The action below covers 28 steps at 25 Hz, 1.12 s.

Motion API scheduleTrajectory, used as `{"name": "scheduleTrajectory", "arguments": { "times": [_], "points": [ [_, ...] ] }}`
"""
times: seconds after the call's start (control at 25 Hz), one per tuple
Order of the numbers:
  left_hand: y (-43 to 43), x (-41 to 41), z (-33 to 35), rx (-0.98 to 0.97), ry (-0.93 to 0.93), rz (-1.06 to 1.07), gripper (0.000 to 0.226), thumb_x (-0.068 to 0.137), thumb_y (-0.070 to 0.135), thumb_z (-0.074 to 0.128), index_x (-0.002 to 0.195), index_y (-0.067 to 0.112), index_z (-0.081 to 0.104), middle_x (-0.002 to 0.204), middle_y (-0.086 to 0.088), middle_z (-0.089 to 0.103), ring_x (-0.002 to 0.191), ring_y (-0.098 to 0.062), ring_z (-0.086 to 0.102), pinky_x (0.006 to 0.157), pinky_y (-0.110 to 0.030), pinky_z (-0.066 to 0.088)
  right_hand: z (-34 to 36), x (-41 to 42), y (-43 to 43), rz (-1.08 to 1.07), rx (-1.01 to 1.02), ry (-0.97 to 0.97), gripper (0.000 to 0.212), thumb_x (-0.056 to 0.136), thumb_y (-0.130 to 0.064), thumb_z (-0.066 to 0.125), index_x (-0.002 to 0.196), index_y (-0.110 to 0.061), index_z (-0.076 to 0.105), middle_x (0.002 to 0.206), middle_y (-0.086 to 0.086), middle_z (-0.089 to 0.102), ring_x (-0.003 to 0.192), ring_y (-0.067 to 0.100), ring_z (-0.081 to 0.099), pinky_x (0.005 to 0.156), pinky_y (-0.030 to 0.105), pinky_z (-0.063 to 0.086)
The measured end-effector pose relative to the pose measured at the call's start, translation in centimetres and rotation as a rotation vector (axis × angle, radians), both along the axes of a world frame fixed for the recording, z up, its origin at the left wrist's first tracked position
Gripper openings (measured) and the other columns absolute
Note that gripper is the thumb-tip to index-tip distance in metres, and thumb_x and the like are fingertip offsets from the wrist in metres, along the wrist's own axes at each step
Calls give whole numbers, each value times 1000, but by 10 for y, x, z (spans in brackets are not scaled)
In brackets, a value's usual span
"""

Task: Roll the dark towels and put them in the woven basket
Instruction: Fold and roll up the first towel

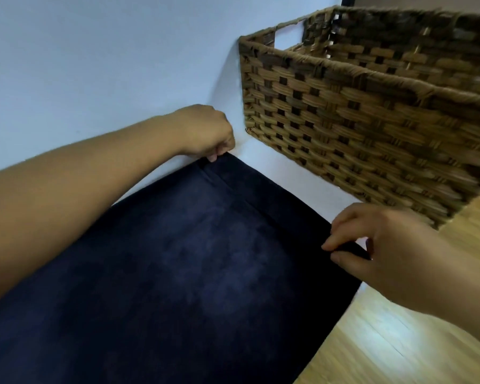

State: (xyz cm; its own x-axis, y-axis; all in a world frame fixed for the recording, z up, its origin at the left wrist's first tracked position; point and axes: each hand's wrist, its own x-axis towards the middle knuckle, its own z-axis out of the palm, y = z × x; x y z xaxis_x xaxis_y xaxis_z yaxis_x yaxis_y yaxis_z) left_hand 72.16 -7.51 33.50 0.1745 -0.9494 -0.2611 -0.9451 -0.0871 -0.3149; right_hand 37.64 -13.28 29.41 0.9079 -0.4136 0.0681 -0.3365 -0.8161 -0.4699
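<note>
Pinching the dark towel [178, 273] at its far corners, the left hand [205, 131] and right hand [385, 253] are holding it spread on the white surface [94, 65] near the woven basket [358, 128]; a level, tight first turn is looking key.

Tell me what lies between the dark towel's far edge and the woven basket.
Head view: only a bare strip of white surface separates the dark towel from the woven basket; nothing rests there.
</note>
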Motion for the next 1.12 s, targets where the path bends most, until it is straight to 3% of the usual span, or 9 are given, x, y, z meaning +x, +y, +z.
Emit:
{"name": "scheduleTrajectory", "arguments": {
  "times": [0.2,0.28,0.36,0.52,0.8,0.92,0.96,1.04,1.12],
  "points": [
    [-13,1,-10,195,103,-27,56,77,2,71,126,26,55,121,1,58,106,-23,55,87,-39,48,8,10,1,-159,227,312,49,78,-49,71,114,-51,38,97,-19,57,72,6,63,57,19,53],
    [0,7,-15,177,190,-31,55,79,2,66,126,29,58,122,1,61,109,-22,56,93,-41,48,0,7,12,-245,335,181,38,79,-41,72,109,-43,49,87,-13,65,59,10,65,44,18,49],
    [11,8,-19,121,194,-54,52,80,4,63,125,31,58,121,6,59,110,-19,53,94,-40,47,-13,3,27,-284,366,-26,32,78,-33,73,103,-43,54,84,-13,61,64,1,62,45,16,46],
    [21,11,-30,-97,154,-116,50,81,9,66,127,26,59,121,4,60,112,-20,52,93,-38,45,-31,-1,29,-289,248,-197,40,76,-30,74,109,-46,58,90,-18,54,81,-3,55,57,16,47],
    [51,8,-70,-669,155,-191,44,72,8,49,112,9,69,101,-9,68,93,-34,61,70,-44,54,-64,-1,21,-159,-173,-439,56,63,9,81,113,-13,73,95,1,45,81,19,49,66,11,38],
    [84,11,-84,-787,209,-205,43,83,12,50,122,10,67,120,-11,65,111,-26,57,87,-39,53,-64,-1,25,-72,-259,-455,53,63,15,76,110,-10,74,113,5,46,102,26,55,72,16,45],
    [97,12,-88,-807,216,-209,41,85,11,51,124,9,65,124,-12,64,116,-25,57,93,-38,51,-63,-3,28,-3,-271,-451,47,70,13,72,112,-8,73,126,7,48,118,28,54,85,21,50],
    [122,13,-95,-824,235,-198,38,90,12,52,125,6,64,129,-12,61,122,-26,56,100,-39,48,-64,-6,35,164,-311,-439,33,87,-1,63,119,-6,69,145,10,47,139,25,41,110,38,40],
    [136,12,-96,-805,249,-181,34,94,17,52,123,6,66,130,-10,61,123,-23,57,102,-39,48,-67,-8,47,270,-379,-389,35,94,-26,57,120,-7,70,148,8,48,142,25,37,113,49,33]
  ]
}}
